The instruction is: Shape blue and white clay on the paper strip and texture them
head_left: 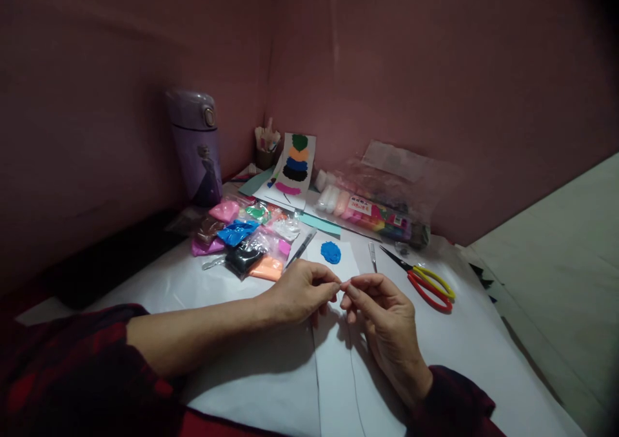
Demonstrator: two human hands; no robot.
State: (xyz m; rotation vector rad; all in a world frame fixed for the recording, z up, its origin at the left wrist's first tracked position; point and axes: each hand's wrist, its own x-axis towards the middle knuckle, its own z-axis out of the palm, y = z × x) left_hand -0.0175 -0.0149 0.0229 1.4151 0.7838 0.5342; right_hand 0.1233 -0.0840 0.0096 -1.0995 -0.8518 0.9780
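My left hand (304,290) and my right hand (382,311) meet fingertip to fingertip above a white paper strip (336,372). Thumb and forefinger are pinched together on each hand. Whatever sits between the fingertips is too small or hidden to name. Just beyond them a flat, rough-edged patch of blue clay (331,252) lies on the strip. A dark pen (300,249) rests left of the patch, and a small slim tool (372,258) lies to its right.
Scissors (430,287) with red and yellow handles lie at right. Clay packets (239,233) are heaped at left, before a purple bottle (196,147). Behind stand a card with colour patches (296,166), a stick holder (265,156) and a bag of clay tubes (367,211). Walls close the back.
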